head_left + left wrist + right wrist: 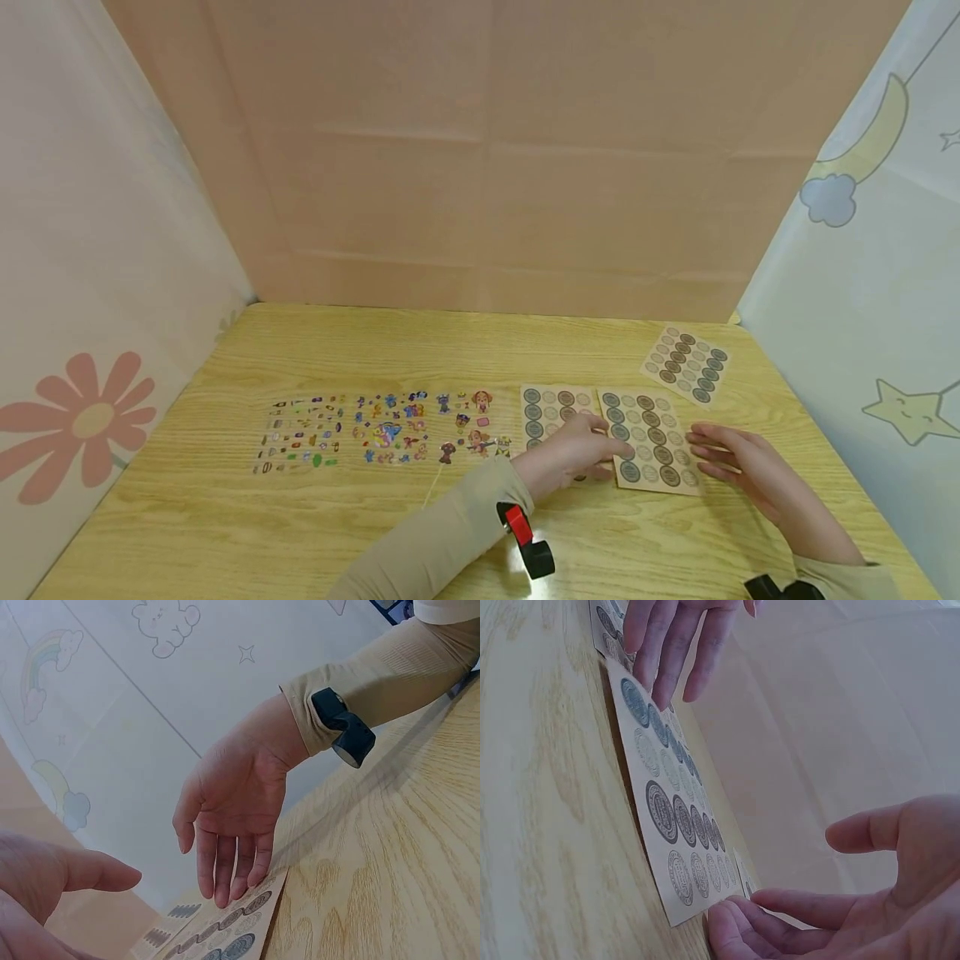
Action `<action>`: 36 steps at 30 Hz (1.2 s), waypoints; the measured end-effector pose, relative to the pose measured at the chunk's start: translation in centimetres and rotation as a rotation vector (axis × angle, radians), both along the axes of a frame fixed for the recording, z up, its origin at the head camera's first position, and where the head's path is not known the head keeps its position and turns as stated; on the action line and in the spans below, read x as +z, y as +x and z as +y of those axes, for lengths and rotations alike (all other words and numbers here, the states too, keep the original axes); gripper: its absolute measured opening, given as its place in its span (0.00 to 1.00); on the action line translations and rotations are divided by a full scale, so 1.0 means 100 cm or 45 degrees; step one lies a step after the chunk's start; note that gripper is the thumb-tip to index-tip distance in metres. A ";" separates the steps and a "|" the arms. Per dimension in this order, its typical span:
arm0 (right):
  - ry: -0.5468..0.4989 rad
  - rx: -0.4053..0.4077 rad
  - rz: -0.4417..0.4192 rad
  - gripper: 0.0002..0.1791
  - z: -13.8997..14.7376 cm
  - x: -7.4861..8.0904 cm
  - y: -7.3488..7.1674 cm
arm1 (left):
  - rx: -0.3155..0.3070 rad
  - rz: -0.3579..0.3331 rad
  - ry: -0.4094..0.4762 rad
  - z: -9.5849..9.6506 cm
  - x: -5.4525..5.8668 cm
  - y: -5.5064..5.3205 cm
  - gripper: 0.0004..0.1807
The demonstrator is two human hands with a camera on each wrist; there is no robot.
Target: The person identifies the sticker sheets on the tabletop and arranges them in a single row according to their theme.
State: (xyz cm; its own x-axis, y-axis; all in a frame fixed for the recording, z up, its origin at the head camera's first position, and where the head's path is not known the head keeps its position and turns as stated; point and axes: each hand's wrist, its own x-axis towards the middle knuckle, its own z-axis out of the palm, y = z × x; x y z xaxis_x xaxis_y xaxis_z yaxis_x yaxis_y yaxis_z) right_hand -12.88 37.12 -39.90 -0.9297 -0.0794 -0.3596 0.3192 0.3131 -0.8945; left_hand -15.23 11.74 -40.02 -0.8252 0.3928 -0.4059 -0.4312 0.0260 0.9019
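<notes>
A tan sheet of round stickers [651, 433] in rows of grey, brown and pale circles lies between my two hands. My left hand [573, 450] reaches over a second, similar sheet [550, 398] and has its fingers at the left edge of the first; it covers much of the second sheet. At the opposite edge, my right hand [738, 462] touches the sheet with extended fingertips, its thumb held apart in the right wrist view. In that view the sheet [671, 817] is slightly raised off the table along its near edge. Neither hand grips anything.
A third tan sticker sheet [686, 365] lies askew at the back right. Left of my hands are clear sheets with small colourful stickers [303, 433], cartoon characters [388, 432] and puppies [477, 437]. A brown backdrop [480, 167] and patterned side walls surround the wooden table [247, 533].
</notes>
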 end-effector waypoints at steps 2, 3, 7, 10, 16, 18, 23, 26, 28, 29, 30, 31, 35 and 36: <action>0.003 0.009 -0.007 0.36 0.000 0.000 0.000 | 0.004 -0.002 -0.004 0.001 0.000 0.000 0.31; 0.004 0.011 -0.013 0.36 0.000 0.001 0.001 | 0.005 -0.002 -0.006 0.001 0.000 0.000 0.31; 0.010 0.014 -0.019 0.37 0.000 0.001 0.001 | 0.002 0.001 -0.004 0.001 0.000 0.001 0.30; 0.002 0.008 -0.002 0.37 0.000 0.001 0.001 | -0.023 0.012 -0.007 0.000 0.001 0.000 0.31; -0.165 -0.062 0.041 0.20 0.008 -0.001 -0.001 | -0.097 0.098 -0.027 -0.002 0.007 -0.010 0.23; -0.264 -0.090 0.028 0.11 0.013 0.001 -0.003 | -0.113 0.120 -0.017 -0.001 0.012 -0.018 0.21; -0.488 -0.146 0.014 0.10 0.027 0.003 -0.013 | -0.159 0.096 0.150 0.007 0.020 -0.051 0.21; -0.675 -0.248 -0.011 0.11 0.034 0.003 -0.021 | -0.170 0.059 0.261 0.014 0.022 -0.075 0.26; -0.776 -0.340 -0.045 0.09 0.037 0.003 -0.026 | -0.163 0.023 0.307 0.020 0.022 -0.089 0.30; -0.809 -0.387 -0.061 0.08 0.039 0.003 -0.029 | -0.167 0.011 0.333 0.023 0.021 -0.095 0.32; -0.816 -0.423 -0.077 0.08 0.040 0.003 -0.031 | -0.162 -0.007 0.343 0.026 0.020 -0.101 0.34; -0.802 -0.451 -0.088 0.09 0.041 0.002 -0.033 | -0.164 -0.029 0.361 0.028 0.018 -0.106 0.37; -0.761 -0.485 -0.118 0.26 0.044 0.002 -0.045 | -0.136 -0.114 0.427 0.038 0.008 -0.124 0.42; -0.758 -0.484 -0.119 0.31 0.045 0.003 -0.048 | -0.131 -0.128 0.446 0.040 0.006 -0.128 0.42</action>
